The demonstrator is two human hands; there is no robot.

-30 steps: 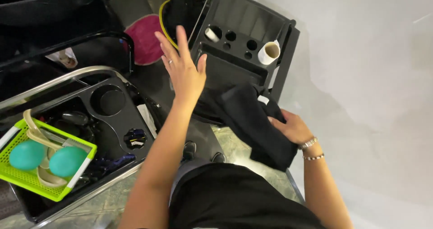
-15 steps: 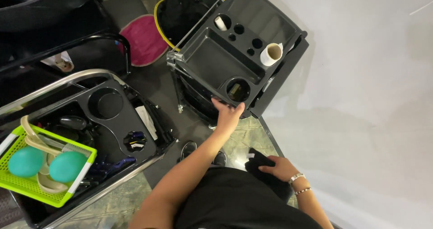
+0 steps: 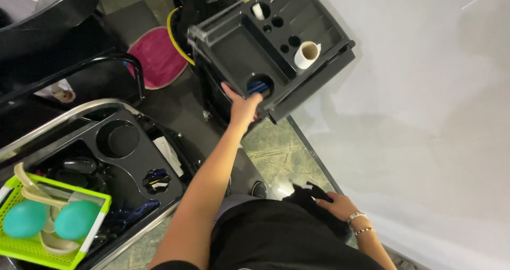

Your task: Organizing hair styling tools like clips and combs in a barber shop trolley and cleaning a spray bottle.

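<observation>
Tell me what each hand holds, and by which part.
Left hand grips the black plastic trolley tray at its near edge; right hand holds a bunched black cloth.

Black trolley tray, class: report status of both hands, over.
Left hand gripping black trolley tray at its near edge. Right hand holding black cloth at the waist. Cardboard roll standing in the tray.

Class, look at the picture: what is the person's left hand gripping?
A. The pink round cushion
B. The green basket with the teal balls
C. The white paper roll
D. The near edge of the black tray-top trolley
D: the left hand closes on the near edge of the black tray-top trolley, beside its round well, far from the green basket.
</observation>
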